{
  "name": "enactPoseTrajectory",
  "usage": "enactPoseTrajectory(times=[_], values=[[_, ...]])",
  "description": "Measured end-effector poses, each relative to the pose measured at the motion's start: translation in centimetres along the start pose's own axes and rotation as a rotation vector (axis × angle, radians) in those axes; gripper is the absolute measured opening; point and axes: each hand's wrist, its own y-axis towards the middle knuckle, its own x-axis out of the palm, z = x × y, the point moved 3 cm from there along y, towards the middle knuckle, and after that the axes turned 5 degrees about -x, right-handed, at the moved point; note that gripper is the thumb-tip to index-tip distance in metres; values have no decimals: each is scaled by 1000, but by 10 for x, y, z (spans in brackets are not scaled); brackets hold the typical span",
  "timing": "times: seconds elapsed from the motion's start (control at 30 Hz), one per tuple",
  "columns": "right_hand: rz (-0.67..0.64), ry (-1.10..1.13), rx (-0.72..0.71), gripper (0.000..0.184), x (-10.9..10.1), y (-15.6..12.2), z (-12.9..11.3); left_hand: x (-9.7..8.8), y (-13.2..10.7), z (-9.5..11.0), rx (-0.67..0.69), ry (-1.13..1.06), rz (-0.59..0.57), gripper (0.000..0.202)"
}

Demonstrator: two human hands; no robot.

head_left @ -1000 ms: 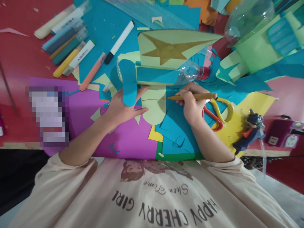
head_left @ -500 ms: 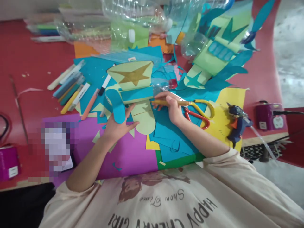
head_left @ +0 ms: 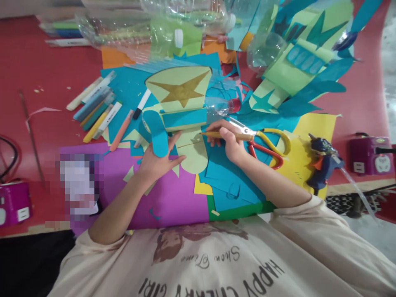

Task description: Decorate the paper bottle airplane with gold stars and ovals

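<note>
A plastic-bottle plane [head_left: 182, 113] with pale green paper wings, a gold star and blue strips lies in the middle of the table. My left hand [head_left: 159, 159] rests flat with fingers spread on the near wing, beside the blue tail piece [head_left: 157, 132]. My right hand [head_left: 230, 142] is closed on a tan pencil [head_left: 227, 135], whose tip touches the pale green wing paper [head_left: 194, 152]. Red and yellow scissors [head_left: 266, 142] lie just right of that hand.
Several markers [head_left: 99, 109] lie at the left on the red table [head_left: 40, 78]. A blue glue gun [head_left: 323, 163] sits on yellow paper at the right. Clear bottles [head_left: 173, 20] and another paper plane [head_left: 297, 66] crowd the back. Purple boxes [head_left: 369, 154] stand at both sides.
The view pulled back and tilted up, showing more of the table's far side. Both hands stayed on the wing; the pencil shifted only slightly.
</note>
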Motion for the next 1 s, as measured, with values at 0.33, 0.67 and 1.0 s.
enactPoseTrajectory(times=[0.33, 0.67, 1.0], values=[[-38, -35, 39, 50, -1, -2, -6, -3, 0, 9, -24, 23, -67, 66], [-64, -56, 79, 37, -4, -5, -9, 0, 1, 9, -15, -5, -63, 67], [17, -202, 137, 28, -6, -7, -11, 4, -1, 5, 39, 6, -21, 65]])
